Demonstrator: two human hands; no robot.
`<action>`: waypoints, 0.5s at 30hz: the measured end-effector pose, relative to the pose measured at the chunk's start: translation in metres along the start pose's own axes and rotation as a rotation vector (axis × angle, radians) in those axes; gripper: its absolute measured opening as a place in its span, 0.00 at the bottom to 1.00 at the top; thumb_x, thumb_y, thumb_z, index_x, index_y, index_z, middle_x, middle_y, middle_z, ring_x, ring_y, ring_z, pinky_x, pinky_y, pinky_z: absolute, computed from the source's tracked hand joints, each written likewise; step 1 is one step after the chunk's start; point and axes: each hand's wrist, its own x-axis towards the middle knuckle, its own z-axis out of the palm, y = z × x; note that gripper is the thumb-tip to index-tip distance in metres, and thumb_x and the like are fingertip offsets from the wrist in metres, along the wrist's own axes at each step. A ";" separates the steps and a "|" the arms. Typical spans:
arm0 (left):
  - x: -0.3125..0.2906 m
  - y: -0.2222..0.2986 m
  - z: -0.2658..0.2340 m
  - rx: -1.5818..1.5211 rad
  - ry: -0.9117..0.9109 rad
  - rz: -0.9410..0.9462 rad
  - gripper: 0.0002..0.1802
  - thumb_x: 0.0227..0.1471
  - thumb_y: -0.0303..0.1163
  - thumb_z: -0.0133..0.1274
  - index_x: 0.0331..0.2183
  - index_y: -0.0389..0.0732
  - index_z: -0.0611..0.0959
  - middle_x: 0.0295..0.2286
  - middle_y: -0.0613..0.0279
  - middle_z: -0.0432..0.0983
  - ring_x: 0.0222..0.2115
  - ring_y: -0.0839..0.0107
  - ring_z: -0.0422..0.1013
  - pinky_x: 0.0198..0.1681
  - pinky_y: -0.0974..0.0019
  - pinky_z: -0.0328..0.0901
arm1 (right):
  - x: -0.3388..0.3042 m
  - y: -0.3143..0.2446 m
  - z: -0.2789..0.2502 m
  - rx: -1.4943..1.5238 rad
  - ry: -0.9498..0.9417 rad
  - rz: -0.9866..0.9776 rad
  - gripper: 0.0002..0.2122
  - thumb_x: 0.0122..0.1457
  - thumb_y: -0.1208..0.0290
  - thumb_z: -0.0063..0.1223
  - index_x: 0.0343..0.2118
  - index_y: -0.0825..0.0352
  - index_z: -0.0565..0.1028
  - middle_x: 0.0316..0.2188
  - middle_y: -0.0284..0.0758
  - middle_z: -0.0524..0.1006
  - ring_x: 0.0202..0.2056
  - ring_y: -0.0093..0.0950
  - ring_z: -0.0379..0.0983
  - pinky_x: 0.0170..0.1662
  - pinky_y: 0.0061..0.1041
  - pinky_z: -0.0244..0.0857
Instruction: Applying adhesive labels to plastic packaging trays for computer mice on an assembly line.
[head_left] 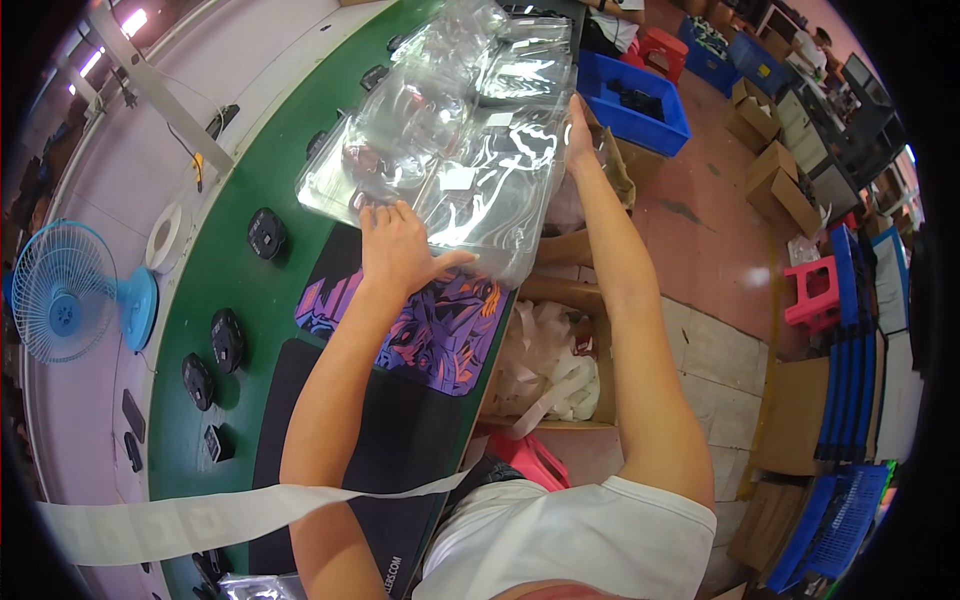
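We keep the left hand [393,245] half open, thumb spread, across the near edge of the clear sleeves [490,205]; our right hand [578,140] meets their right edge, though its closure we cannot tell; the sleeves are at the worktop's [200,300] right edge, overlapping a purple patterned mat [440,345]; black mice [228,340] sit toward the left edge.

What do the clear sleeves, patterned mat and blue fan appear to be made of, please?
Clear sleeves: thin, glossy plastic film, judging by transparency, wrinkles and glare.
Patterned mat: probably cloth-faced, as its print looks matte; any backing is hidden.
Blue fan: likely smooth plastic, given its evenly coloured base; the grille could be wire.
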 end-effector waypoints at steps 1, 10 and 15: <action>0.001 -0.003 0.001 0.009 -0.002 -0.001 0.63 0.31 0.81 0.52 0.39 0.20 0.78 0.36 0.41 0.78 0.40 0.53 0.73 0.58 0.48 0.55 | -0.001 0.000 0.007 -0.004 0.022 -0.008 0.28 0.66 0.46 0.41 0.58 0.66 0.67 0.52 0.37 0.73 0.49 0.31 0.72 0.52 0.30 0.66; 0.029 -0.002 0.012 -0.015 0.046 0.050 0.63 0.31 0.80 0.53 0.39 0.19 0.78 0.37 0.40 0.77 0.41 0.52 0.73 0.57 0.48 0.55 | 0.057 0.016 -0.040 0.041 0.078 -0.039 0.27 0.66 0.47 0.43 0.57 0.65 0.68 0.53 0.35 0.74 0.50 0.31 0.71 0.54 0.30 0.64; 0.029 -0.011 0.007 -0.044 0.014 0.008 0.62 0.29 0.80 0.54 0.38 0.21 0.79 0.38 0.41 0.77 0.43 0.52 0.72 0.57 0.49 0.56 | 0.039 0.012 -0.005 0.011 0.163 -0.039 0.31 0.65 0.44 0.42 0.58 0.69 0.67 0.54 0.35 0.73 0.51 0.31 0.70 0.56 0.27 0.61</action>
